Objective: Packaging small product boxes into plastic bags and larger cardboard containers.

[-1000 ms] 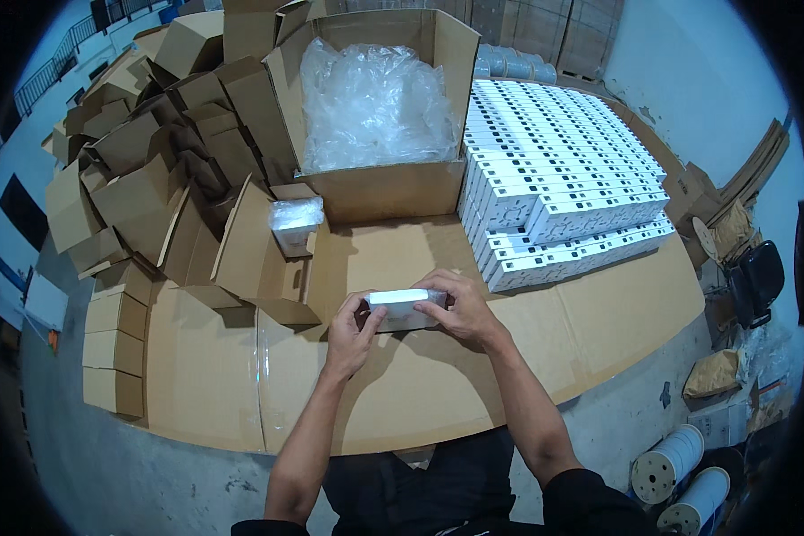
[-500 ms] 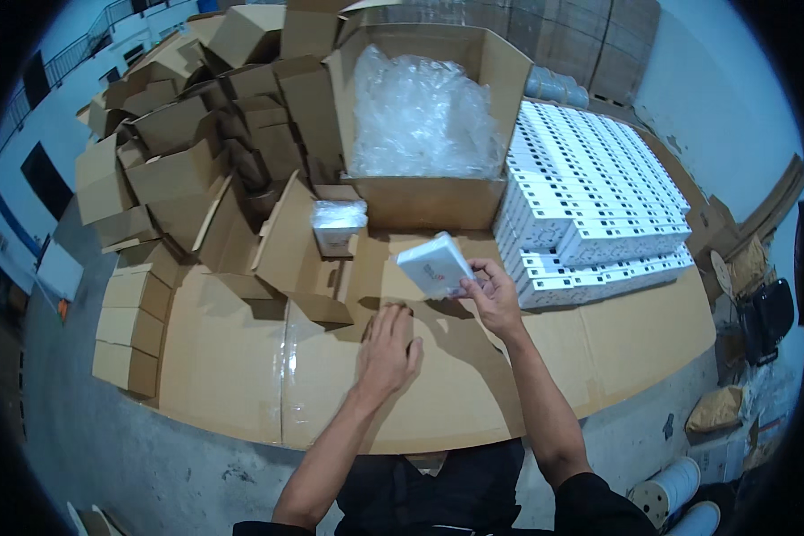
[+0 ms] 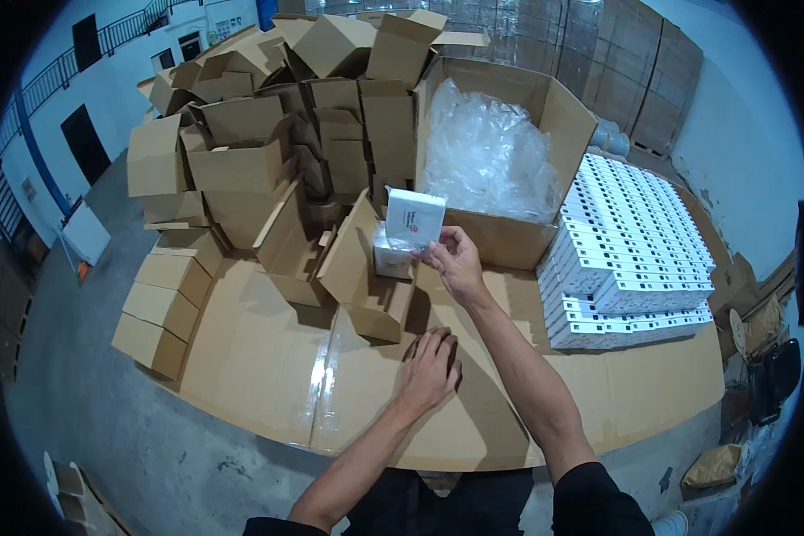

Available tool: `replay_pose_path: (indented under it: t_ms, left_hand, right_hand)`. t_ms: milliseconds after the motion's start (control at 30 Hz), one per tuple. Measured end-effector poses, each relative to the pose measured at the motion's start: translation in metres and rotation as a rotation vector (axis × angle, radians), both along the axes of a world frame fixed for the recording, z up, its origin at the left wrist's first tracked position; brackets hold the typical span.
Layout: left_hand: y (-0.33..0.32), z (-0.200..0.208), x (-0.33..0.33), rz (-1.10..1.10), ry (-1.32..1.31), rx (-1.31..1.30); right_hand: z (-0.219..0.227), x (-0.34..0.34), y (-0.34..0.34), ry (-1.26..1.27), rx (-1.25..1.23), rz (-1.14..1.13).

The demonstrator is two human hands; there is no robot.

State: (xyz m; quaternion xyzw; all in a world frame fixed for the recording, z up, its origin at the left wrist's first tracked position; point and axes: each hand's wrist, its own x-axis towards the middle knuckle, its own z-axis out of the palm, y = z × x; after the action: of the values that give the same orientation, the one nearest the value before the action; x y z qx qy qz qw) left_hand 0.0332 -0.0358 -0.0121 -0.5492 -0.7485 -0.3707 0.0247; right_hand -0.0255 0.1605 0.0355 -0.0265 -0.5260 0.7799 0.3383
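A small white box in clear plastic wrap (image 3: 415,217) is pinched by its lower right corner in my right hand (image 3: 457,265). It hangs over a narrow open cardboard carton (image 3: 348,255), with its printed face towards me. Inside that carton, behind the held box, lies another wrapped white box (image 3: 391,263), partly covered from view. My left hand (image 3: 431,371) rests on the cardboard-covered table (image 3: 259,366) just in front of the carton, fingers stretched and holding nothing.
Neat layered rows of white boxes (image 3: 634,241) stand at the right. Behind, a large carton (image 3: 500,234) holds crumpled clear plastic (image 3: 487,156). A second narrow open carton (image 3: 281,237), closed brown boxes (image 3: 161,308) and a heap of open cartons (image 3: 241,170) fill the left.
My right hand has carried the wrapped box leftward from the table's middle to above the open carton, turning it more upright. My left hand still rests on the table. The view has shifted.
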Motion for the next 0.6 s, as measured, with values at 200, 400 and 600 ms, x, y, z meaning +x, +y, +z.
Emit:
replay_pose_path:
  t_ms: [200, 400, 600]
  left_hand:
    - [0.001, 0.0, 0.001, 0.024, -0.004, -0.007]
    - [0.002, -0.002, -0.002, 0.028, 0.002, -0.011]
    - [0.003, 0.004, -0.001, 0.002, -0.064, -0.02]
  right_hand:
    - [0.008, 0.001, 0.02, -0.177, 0.487, 0.011]
    - [0.053, 0.013, 0.02, -0.403, 1.009, -0.004]
    - [0.066, -0.004, 0.021, -0.284, 1.344, -0.007]
